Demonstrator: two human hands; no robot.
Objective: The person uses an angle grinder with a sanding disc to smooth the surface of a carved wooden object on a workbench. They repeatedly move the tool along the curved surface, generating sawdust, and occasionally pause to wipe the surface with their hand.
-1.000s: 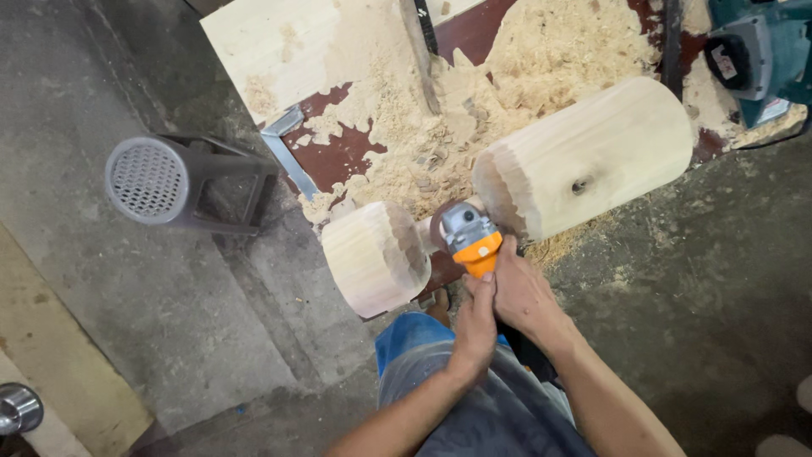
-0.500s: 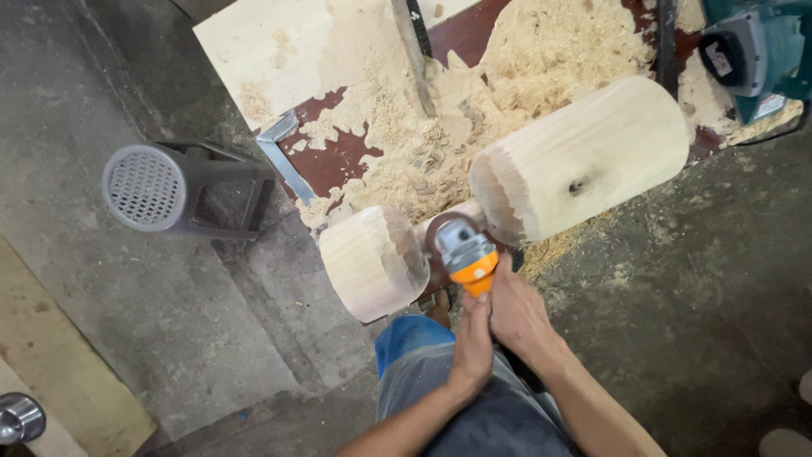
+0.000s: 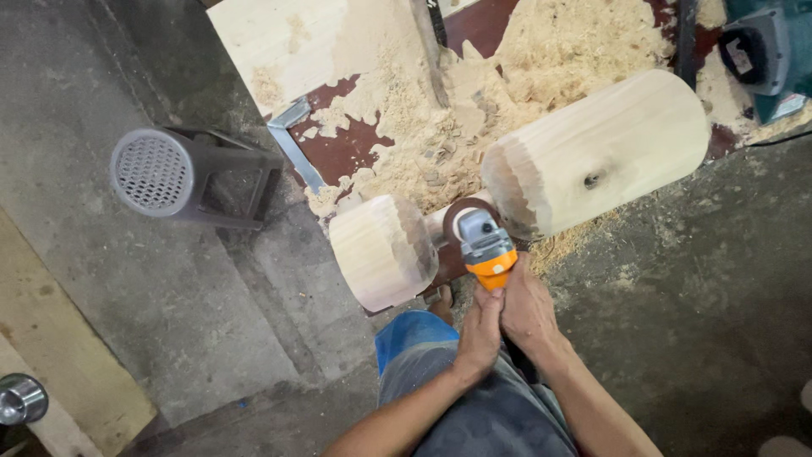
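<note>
A pale wooden log [image 3: 600, 156] lies across the floor, carved down to a thin neck between a long right section and a short left section [image 3: 381, 251]. An angle grinder [image 3: 484, 241] with a grey head and orange body has its disc in that neck. My left hand [image 3: 480, 332] and my right hand [image 3: 528, 311] both grip the grinder's rear body, side by side, just below the log.
Heaps of sawdust [image 3: 474, 101] cover a reddish board [image 3: 338, 152] and a pale plank [image 3: 271, 42] behind the log. A grey plastic stool [image 3: 182, 176] lies on its side at left. A green power tool [image 3: 765, 51] sits top right. Bare concrete floor [image 3: 694, 296] surrounds me.
The grinder and both hands have shifted slightly along the neck between the two log sections; the view has drifted a little. My grip is unchanged.
</note>
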